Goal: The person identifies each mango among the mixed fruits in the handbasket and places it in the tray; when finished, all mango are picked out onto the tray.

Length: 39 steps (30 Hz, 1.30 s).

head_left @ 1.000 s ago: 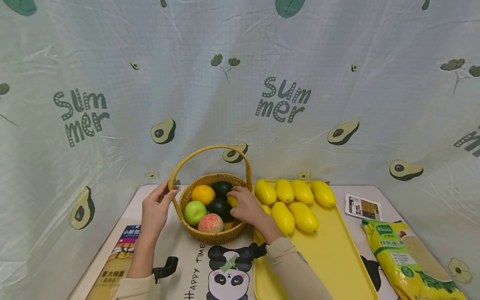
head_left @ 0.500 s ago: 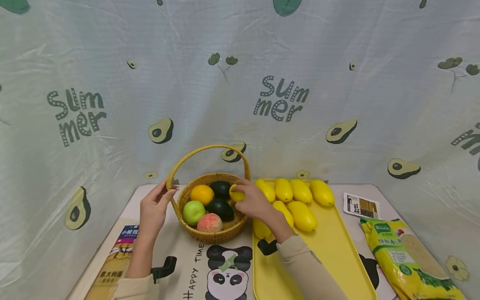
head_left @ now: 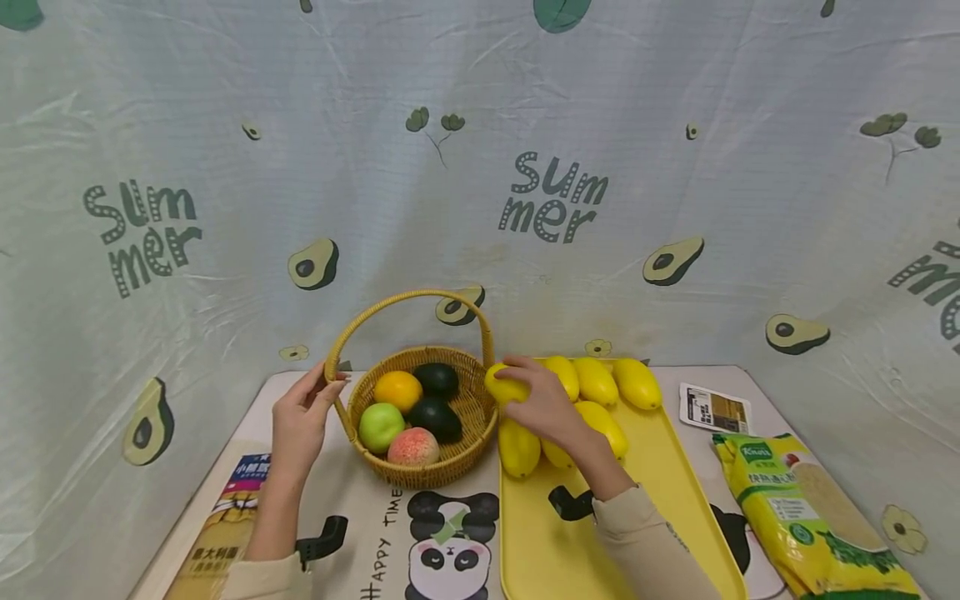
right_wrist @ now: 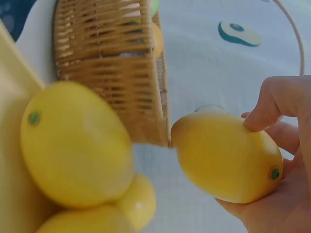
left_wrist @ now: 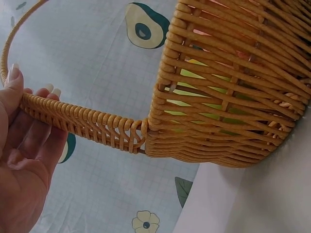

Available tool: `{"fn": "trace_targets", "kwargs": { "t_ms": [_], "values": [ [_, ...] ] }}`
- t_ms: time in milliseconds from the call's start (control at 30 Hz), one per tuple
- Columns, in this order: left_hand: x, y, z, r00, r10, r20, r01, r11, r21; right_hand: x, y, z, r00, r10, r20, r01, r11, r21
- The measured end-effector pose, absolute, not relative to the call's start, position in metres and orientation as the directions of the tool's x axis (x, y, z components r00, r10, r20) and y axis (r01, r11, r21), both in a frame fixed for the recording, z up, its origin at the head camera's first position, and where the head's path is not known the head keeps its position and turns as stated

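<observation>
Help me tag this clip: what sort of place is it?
Probably a staged tabletop set, not a real kitchen: a printed "Summer" avocado backdrop curtains the table, with a fruit basket and yellow tray.

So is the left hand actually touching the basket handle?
Touching. The left wrist view shows the left hand with its thumb and fingers pinching the woven basket handle, no gap between them.

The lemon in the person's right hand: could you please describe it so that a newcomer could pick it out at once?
Find the wicker basket at the table's middle, then the yellow tray to its right, piled with lemons. The lemon you want is at the tray's near-left corner by the basket's rim. Unlike the others lying on the tray, it is gripped in the right hand.
</observation>
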State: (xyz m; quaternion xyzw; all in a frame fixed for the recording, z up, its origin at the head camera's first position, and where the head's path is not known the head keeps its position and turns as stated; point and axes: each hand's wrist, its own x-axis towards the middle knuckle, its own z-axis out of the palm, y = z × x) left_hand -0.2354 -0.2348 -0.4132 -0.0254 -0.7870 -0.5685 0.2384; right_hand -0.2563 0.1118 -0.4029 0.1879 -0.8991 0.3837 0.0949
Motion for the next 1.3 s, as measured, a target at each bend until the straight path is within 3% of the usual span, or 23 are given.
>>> {"fn": "trace_targets", "kwargs": {
  "t_ms": [333,733,1300],
  "values": [
    [-0.236,-0.232,-0.414,-0.883,-0.241,0.402,0.301,0.368,0.880,-0.240,0.163,-0.411,-0.914,-0.148,0.377,-0.381,0.627,-0.679],
    [-0.237,-0.229,-0.412,-0.886,-0.236,0.398,0.279,0.415,0.866,-0.221,0.225,-0.422,-0.880,0.091,0.467,-0.309,0.636,-0.707],
    [-0.237,-0.228,-0.413,-0.889,-0.243,0.387,0.277,0.386,0.880,-0.205,0.271,-0.460,-0.920,0.228,0.319,-0.131,0.589,-0.797]
  ]
}}
